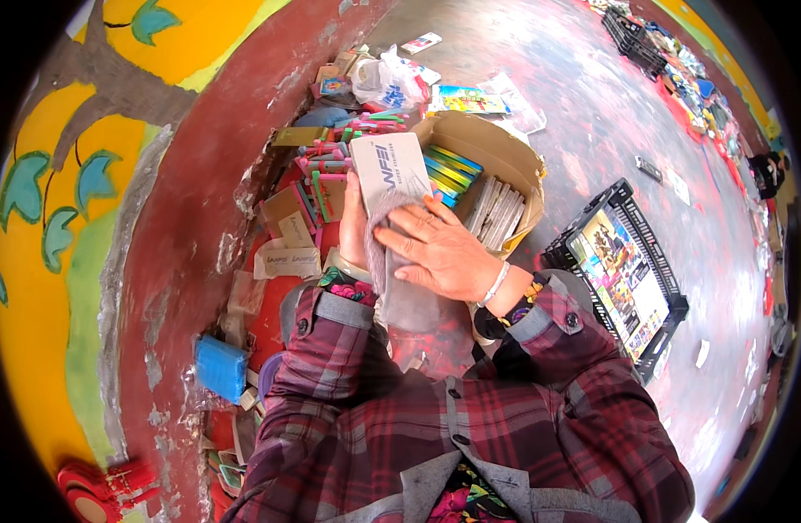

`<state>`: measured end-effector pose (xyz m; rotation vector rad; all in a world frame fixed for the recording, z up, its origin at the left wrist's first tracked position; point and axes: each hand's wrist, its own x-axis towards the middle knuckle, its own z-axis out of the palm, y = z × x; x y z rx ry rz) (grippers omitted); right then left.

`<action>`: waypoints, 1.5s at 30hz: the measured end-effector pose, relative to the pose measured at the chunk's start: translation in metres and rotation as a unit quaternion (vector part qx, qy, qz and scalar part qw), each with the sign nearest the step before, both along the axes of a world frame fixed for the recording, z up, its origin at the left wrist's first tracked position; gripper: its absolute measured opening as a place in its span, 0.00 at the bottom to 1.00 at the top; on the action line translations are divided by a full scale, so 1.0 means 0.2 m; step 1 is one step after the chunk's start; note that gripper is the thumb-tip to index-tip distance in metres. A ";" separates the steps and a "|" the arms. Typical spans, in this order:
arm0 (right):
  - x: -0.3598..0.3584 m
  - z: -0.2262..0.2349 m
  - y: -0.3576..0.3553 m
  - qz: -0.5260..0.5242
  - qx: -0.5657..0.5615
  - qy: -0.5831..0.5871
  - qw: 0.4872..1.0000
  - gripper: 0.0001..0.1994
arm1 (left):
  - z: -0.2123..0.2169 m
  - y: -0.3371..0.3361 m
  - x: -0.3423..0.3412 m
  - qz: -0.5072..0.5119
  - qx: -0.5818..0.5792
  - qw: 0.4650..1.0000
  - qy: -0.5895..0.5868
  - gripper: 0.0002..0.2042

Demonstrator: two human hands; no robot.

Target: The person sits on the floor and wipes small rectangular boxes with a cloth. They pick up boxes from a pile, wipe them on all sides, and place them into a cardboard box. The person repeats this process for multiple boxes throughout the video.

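Observation:
My left hand [354,228] grips a flat white box [390,167] from its left side and holds it up in front of me. My right hand [437,248] lies flat over a grey cloth [406,292] and presses it against the lower part of that box. The cloth hangs down below the hands. Both arms wear red plaid sleeves. Just behind the box stands an open cardboard carton [496,157] with colourful flat packs and pale booklets standing in it.
A heap of pink, green and brown packages [317,179] lies along the red wall base on the left. A blue pack [221,368] sits lower left. A black plastic crate [622,275] with picture books stands at right. More goods line the far floor.

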<state>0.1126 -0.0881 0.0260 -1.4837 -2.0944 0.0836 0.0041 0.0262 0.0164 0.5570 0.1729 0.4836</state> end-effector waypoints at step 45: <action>0.17 -0.07 0.17 -0.089 0.016 0.640 0.763 0.22 | -0.06 -0.09 0.05 0.188 0.243 0.938 0.161 0.14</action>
